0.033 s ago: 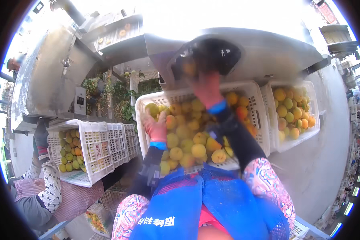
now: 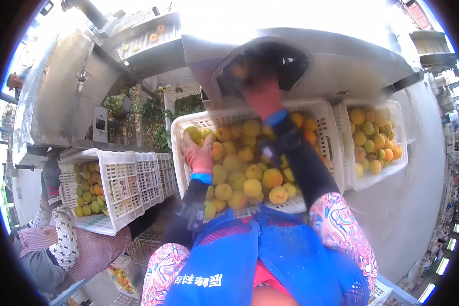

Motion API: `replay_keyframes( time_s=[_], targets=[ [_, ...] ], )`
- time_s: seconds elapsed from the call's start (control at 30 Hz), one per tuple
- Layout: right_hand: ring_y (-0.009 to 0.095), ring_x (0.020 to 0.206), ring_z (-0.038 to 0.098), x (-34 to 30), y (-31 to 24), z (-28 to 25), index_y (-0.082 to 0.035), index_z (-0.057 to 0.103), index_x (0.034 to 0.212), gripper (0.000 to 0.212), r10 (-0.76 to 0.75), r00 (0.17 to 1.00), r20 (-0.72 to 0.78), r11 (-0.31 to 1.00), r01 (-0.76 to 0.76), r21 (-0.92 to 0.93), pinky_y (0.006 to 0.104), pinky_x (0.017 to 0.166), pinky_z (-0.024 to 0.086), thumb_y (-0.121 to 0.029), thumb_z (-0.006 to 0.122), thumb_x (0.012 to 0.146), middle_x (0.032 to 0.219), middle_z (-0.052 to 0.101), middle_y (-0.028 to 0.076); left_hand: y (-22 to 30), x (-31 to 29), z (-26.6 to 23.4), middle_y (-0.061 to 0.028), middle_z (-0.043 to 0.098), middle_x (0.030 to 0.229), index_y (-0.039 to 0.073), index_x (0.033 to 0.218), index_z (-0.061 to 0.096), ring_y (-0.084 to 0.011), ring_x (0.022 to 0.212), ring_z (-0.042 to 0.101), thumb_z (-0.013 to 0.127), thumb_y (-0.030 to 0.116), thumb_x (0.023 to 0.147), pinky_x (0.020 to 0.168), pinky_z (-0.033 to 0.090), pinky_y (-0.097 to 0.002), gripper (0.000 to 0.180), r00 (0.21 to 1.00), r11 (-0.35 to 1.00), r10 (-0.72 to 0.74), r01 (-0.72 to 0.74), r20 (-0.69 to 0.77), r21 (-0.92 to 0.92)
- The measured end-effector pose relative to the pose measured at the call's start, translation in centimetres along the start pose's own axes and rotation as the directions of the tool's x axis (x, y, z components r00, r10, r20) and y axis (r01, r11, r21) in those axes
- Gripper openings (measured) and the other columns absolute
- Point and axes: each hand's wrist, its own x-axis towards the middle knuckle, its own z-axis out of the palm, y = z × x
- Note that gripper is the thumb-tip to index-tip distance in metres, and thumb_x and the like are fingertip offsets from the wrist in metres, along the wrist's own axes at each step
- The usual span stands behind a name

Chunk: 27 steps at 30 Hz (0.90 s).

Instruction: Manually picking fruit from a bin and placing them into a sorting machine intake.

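Note:
A white slatted crate full of yellow-orange peaches stands right in front of me. My left hand, in a pinkish glove, rests at the crate's left end. Its fingers are spread against the fruit, close to a greenish peach. Beyond the far rim, my right hand reaches into the dark opening of a metal machine. Blur and shadow hide its fingers, and a vague orange-brown spot shows beside them.
Another crate of peaches adjoins on the right. At left, white crates stand near a co-worker's patterned sleeve. The metal housing overhangs the far side. Leafy debris lies below the chute.
My right hand has shifted slightly upward in the picture, further into the opening. My left hand stays at nearly the same place on the peaches.

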Motion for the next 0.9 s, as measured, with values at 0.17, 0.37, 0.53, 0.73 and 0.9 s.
replay_keyframes(
  time_s=[0.17,0.37,0.53,0.73,0.9],
  targets=[
    [0.037,0.091,0.067,0.5,-2.2,-1.7,-0.003,0.069,0.111,0.04,-0.044,0.986,-0.162,0.998,0.049,0.031,0.0453,0.078,0.053,-0.026,0.078,0.079,0.106,0.07,0.017,0.9,0.3,1.5,-0.0243,0.039,0.145,0.003,0.153,0.03,-0.0441,0.134,0.04,0.082,0.041,0.075,0.111,0.036,-0.0533,0.101,0.985,0.945,-0.159,0.171,-0.066,0.278],
    [0.039,0.105,0.062,-15.1,2.9,2.2,-0.003,0.066,0.119,0.041,0.064,0.896,0.439,0.948,0.082,-0.306,0.0512,0.094,0.047,-0.016,0.069,0.08,0.112,0.067,0.019,-0.6,1.6,1.3,-0.0134,0.046,0.13,0.015,0.127,0.055,-0.0394,0.126,0.044,0.07,0.028,0.08,0.098,0.041,-0.0548,0.051,0.96,0.769,0.071,-0.225,0.27,0.599],
    [0.039,0.109,0.061,-18.2,6.9,6.2,-0.002,0.064,0.122,0.044,0.159,0.827,0.539,0.865,0.146,-0.479,0.0517,0.101,0.043,-0.016,0.065,0.081,0.115,0.067,0.02,-2.5,2.2,2.5,-0.0093,0.048,0.124,0.021,0.116,0.061,-0.0352,0.118,0.049,0.076,0.025,0.072,0.086,0.047,-0.051,0.047,0.884,0.629,0.462,-0.388,0.078,0.674],
    [0.036,0.122,0.059,-12.6,3.7,0.7,-0.005,0.059,0.135,0.064,0.227,0.752,0.618,0.972,-0.212,-0.099,0.0457,0.109,0.042,-0.034,0.077,0.081,0.127,0.065,0.019,-2.3,2.0,0.6,-0.0118,0.057,0.116,0.011,0.134,0.058,-0.032,0.109,0.059,0.076,0.026,0.074,0.096,0.049,-0.046,0.064,0.97,0.97,0.234,-0.237,0.069,0.046],
    [0.021,0.121,0.06,-6.8,1.6,-4.8,-0.003,0.051,0.144,0.08,-0.083,0.599,0.797,0.595,-0.612,0.522,0.0344,0.104,0.047,-0.03,0.082,0.076,0.129,0.063,0.016,4.3,0.3,-4.4,-0.0089,0.064,0.124,0.002,0.143,0.053,-0.0195,0.108,0.064,0.067,0.039,0.088,0.091,0.052,-0.0309,0.068,0.538,0.31,0.308,0.723,0.785,-0.618]
  ],
)
